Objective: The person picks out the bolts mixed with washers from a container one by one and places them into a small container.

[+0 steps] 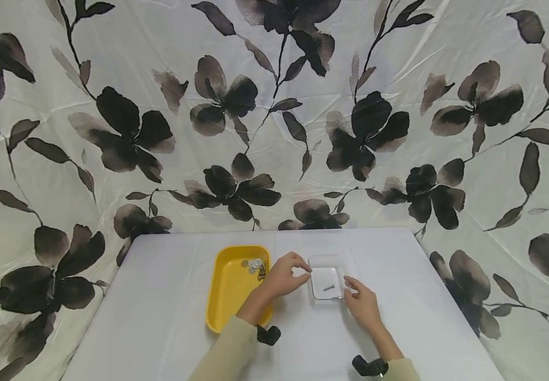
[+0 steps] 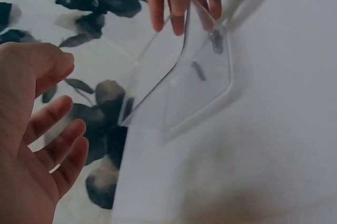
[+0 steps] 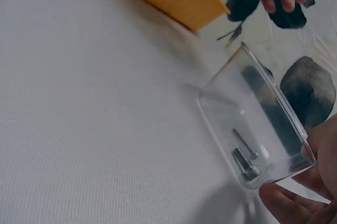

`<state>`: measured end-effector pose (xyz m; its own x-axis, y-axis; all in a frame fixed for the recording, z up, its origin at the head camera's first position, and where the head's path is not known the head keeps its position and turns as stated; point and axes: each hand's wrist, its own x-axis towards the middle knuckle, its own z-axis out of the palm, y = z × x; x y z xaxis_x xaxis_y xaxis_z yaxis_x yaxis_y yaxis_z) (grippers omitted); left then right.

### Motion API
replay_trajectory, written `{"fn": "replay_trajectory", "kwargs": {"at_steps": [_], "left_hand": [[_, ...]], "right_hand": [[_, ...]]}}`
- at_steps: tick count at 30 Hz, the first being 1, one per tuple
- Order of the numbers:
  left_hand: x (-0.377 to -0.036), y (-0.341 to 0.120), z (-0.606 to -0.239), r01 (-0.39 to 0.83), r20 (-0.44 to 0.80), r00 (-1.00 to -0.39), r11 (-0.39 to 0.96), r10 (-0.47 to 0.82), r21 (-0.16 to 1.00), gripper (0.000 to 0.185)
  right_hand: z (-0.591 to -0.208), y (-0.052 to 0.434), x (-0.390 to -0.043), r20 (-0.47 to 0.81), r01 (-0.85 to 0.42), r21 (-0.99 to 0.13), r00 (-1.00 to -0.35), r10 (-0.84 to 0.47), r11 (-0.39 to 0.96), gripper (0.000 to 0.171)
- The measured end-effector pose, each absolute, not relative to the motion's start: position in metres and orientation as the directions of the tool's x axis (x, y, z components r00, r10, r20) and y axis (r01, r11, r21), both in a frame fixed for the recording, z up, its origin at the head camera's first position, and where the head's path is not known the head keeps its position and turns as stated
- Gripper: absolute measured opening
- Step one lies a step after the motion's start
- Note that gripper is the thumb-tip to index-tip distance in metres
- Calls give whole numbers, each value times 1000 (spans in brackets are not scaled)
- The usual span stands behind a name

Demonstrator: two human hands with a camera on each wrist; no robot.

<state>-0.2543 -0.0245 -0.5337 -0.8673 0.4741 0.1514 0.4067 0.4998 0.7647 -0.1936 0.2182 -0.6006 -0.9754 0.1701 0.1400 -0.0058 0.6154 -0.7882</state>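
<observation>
Clear plastic box sat on the white table right in front of me, just to the right of the yellow tray, and that was where both my hands were working. My right hand was nearest to me, at the box's near right corner, fingertips pinching the rim so the light thing would not slide about, as I judge it. My left hand hung over the box's far left edge; in the left wrist view its fingers were spread loose and carried nothing that I could see, though from the head view thumb and forefinger looked close together.

Inside the box I counted two small screws, lying side by side near the corner my right hand held. One box, one tray.

Farther off, in the tray's far right corner, lay a little heap of metal hardware, flat round pieces and something darker, too small for me to count. Behind the table hung a white cloth with dark flowers.
</observation>
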Motion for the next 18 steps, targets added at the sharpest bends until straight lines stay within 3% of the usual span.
{"fn": "replay_trajectory", "kwargs": {"at_steps": [6, 18], "left_hand": [[-229, -60, -529, 384, 165, -890, 501, 426, 776, 10], [-204, -111, -536, 356, 229, -921, 442, 315, 823, 8]], "right_hand": [[-605, 217, -190, 95, 39, -807, -976, 194, 589, 38], [-599, 213, -194, 100, 10, -812, -982, 157, 583, 37]]}}
